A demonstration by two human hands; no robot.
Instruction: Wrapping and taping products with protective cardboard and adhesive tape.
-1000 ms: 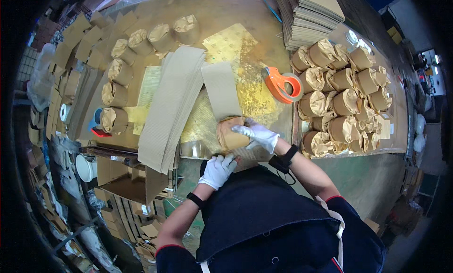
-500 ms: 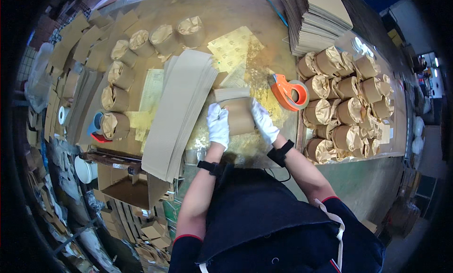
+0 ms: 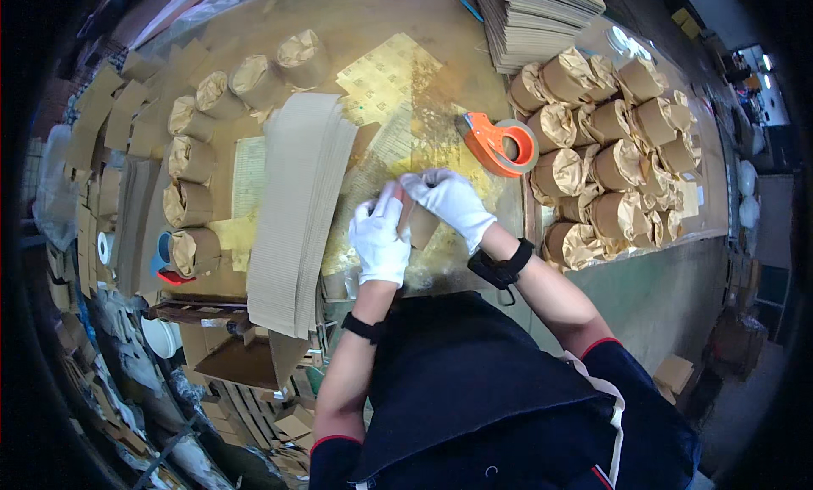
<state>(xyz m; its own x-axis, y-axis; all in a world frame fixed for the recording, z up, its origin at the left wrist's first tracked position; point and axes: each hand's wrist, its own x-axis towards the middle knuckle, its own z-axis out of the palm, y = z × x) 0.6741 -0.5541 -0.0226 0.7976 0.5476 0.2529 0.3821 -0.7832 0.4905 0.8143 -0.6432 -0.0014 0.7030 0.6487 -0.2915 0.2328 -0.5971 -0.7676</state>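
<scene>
Near the front edge of the table, between two white-gloved hands, sits a brown cardboard piece, mostly covered by the gloves. The left hand lies along its left side, fingers straight and close together; the right hand bends over its far end, fingertips near the left's. Whether either hand is clamped on it, I cannot tell.

Counting from the hands, a thick stack of corrugated strips lies at nine o'clock, just beside the left hand, and stands between it and the curved row of paper-topped brown cylinders at nine to eleven. A blue-and-red object sits beyond, just under nine. Yellowed sheets spread at twelve. At one to two, an orange tape dispenser lies between the right hand and the flat cardboard stack. Crowded wrapped cylinders fill two to three.
</scene>
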